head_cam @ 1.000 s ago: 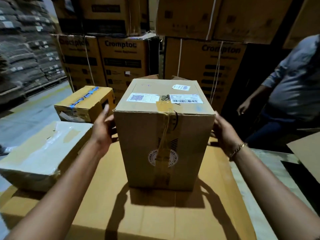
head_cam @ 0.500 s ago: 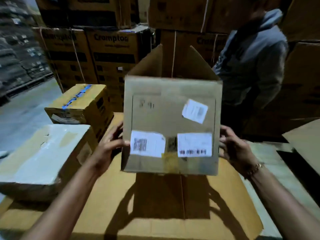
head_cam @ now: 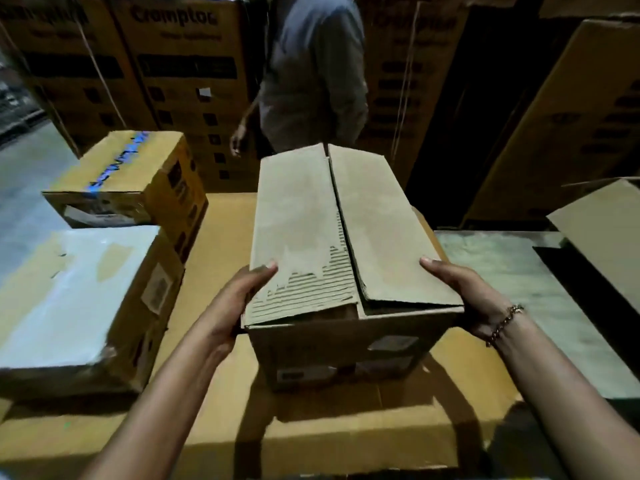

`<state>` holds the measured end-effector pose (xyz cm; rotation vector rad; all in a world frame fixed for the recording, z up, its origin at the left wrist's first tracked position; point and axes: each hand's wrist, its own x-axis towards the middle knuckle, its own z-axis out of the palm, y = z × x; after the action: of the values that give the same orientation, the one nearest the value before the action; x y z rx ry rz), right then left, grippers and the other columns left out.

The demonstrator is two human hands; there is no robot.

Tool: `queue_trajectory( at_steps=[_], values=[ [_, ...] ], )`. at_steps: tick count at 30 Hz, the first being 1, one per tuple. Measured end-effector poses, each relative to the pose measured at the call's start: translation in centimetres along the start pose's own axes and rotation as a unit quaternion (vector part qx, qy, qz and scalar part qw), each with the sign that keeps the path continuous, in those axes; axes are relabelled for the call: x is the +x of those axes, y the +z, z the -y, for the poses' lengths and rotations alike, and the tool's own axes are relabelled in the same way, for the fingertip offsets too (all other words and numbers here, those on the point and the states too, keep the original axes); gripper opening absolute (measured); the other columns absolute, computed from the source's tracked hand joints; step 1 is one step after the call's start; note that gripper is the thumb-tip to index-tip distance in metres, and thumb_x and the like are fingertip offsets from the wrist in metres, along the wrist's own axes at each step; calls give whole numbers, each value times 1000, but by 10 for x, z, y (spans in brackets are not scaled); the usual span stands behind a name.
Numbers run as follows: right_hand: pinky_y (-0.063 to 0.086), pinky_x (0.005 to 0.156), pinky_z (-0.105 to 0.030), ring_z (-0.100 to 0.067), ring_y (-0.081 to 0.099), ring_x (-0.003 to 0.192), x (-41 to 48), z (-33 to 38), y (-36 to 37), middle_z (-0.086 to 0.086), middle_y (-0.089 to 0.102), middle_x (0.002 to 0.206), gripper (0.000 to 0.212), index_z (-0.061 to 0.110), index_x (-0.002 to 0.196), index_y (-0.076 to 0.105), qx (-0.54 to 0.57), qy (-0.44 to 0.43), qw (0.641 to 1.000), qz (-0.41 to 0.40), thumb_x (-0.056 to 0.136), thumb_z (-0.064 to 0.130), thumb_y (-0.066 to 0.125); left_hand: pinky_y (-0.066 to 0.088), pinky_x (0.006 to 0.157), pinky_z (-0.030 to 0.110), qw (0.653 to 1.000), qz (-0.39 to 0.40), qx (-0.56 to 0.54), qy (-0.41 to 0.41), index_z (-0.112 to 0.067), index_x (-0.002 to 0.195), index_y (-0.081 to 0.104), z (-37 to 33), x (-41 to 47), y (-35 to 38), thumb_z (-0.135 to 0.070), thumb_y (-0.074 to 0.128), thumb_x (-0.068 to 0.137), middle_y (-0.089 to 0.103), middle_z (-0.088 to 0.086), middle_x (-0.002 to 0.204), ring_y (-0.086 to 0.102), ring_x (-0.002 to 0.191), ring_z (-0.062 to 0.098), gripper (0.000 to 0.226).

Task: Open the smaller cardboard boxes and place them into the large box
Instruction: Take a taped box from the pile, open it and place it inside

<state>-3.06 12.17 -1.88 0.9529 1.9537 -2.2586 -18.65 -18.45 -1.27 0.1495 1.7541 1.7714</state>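
A small brown cardboard box (head_cam: 377,233) rests on a big flat carton (head_cam: 221,410) in the middle. Its two top flaps lie folded down but untaped, and the left flap's skin is torn away to bare corrugation. The labelled side faces me, low down. My left hand (head_cam: 239,299) grips the box's near left corner, thumb on the torn flap. My right hand (head_cam: 460,292), with a bracelet at the wrist, holds the near right corner.
A box with a white top (head_cam: 69,296) sits at the left, and a yellow box with blue tape (head_cam: 128,174) behind it. A person in a grey shirt (head_cam: 311,71) stands just beyond. Stacked cartons (head_cam: 180,64) wall the back. An open flap (head_cam: 602,233) juts in at right.
The box was tipped toward me and turned over: the labelled top now faces me on the side, and the untaped flap end is up. The person behind moved left.
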Motion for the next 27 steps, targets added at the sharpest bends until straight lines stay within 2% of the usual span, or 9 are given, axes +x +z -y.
queue_trajectory(
  at_steps=[3, 5, 8, 9, 12, 15, 17, 21, 27],
  values=[
    [48, 76, -37, -29, 63, 104, 1, 4, 4, -4, 68, 123, 74, 19, 120, 68, -14, 16, 999, -42, 59, 55, 86, 58, 74, 30, 1000, 27, -9, 9, -13, 126, 62, -2, 8, 7, -23, 61, 95, 77, 9, 109, 75, 94, 22, 33],
    [48, 85, -36, -22, 62, 108, -12, 2, 8, 4, 68, 125, 55, 20, 117, 69, -2, 0, 998, -66, 72, 49, 80, 56, 76, 32, 999, 35, -23, 16, -12, 131, 59, -1, 13, 10, -19, 62, 94, 77, 8, 109, 75, 97, 23, 38],
    [42, 110, -40, -20, 63, 120, -29, -13, -7, 4, 71, 124, 74, 20, 122, 69, 17, -46, 996, -76, 59, 54, 87, 55, 79, 34, 996, 73, -31, 39, -15, 136, 56, 1, 21, 25, -14, 61, 92, 75, 9, 116, 73, 103, 27, 44],
    [45, 107, -40, -21, 65, 119, -39, -14, -12, 2, 72, 123, 79, 20, 125, 66, 31, -65, 995, -75, 57, 54, 88, 56, 79, 34, 995, 85, -33, 48, -18, 137, 55, 3, 23, 33, -13, 61, 91, 74, 9, 118, 73, 104, 27, 46],
    [54, 94, -34, -21, 68, 114, -60, -22, -43, 0, 73, 122, 59, 21, 133, 58, 57, -117, 986, -100, 77, 31, 78, 59, 74, 35, 990, 116, -51, 62, -27, 141, 52, 6, 24, 69, -14, 69, 82, 74, 6, 120, 73, 103, 27, 62],
    [57, 87, -36, -24, 70, 109, -83, -28, -83, -6, 72, 122, 54, 22, 128, 61, 90, -146, 974, -146, 76, 21, 73, 56, 90, 44, 985, 138, -49, 94, -33, 142, 50, 10, 20, 121, -20, 66, 78, 72, 4, 126, 71, 111, 28, 68],
    [55, 91, -40, -29, 68, 112, -99, -34, -114, -9, 71, 124, 57, 21, 131, 60, 105, -170, 963, -179, 75, 25, 73, 54, 97, 44, 979, 157, -41, 122, -33, 143, 49, 12, 15, 162, -21, 70, 80, 71, 2, 128, 70, 114, 25, 68],
    [58, 89, -34, -25, 70, 110, -147, -41, -183, -10, 71, 124, 88, 12, 135, 56, 113, -221, 939, -240, 61, 44, 90, 59, 88, 31, 964, 204, -37, 164, -31, 145, 48, 13, -1, 251, -14, 67, 83, 71, 0, 127, 71, 111, 21, 67],
    [56, 79, -22, -13, 71, 104, -225, -24, -298, -5, 70, 122, 54, 13, 136, 51, 42, -300, 902, -307, 86, 14, 73, 58, 79, 21, 940, 261, -66, 208, -24, 140, 51, 2, -33, 387, -10, 63, 80, 71, 4, 123, 72, 105, 17, 64]
  ],
)
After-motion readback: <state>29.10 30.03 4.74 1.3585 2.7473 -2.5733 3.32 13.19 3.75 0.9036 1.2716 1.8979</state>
